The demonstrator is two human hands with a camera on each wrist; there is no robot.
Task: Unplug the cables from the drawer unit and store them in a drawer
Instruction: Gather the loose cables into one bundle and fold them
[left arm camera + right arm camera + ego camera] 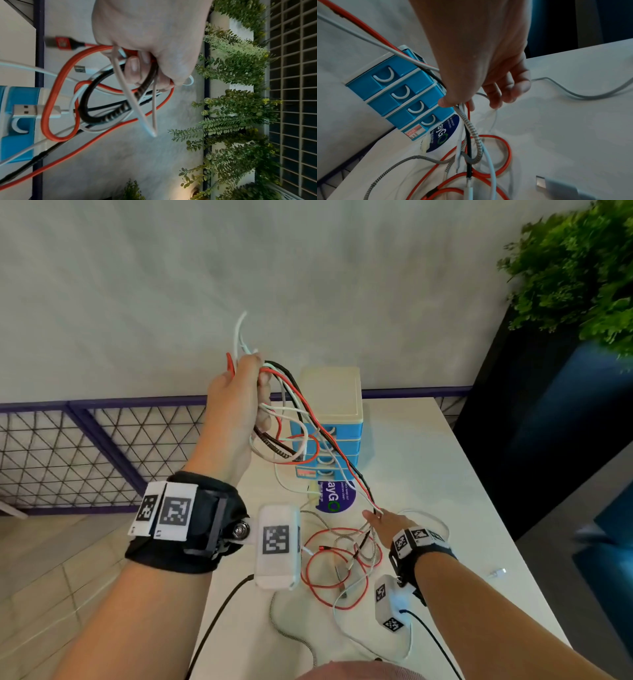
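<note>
Inside the left hand grip, raised: coiled cables, clamped. Strands slant down to the right hand grip, pinching them above the table. Drawer unit sits between, all drawers closed; right hand nearer.

Soft, even daylight fills the head view, bowing straight lines at the edges; the fern at upper right smears with motion blur. The right wrist view is dim and bluish, its foreground USB plug out of focus.
</note>
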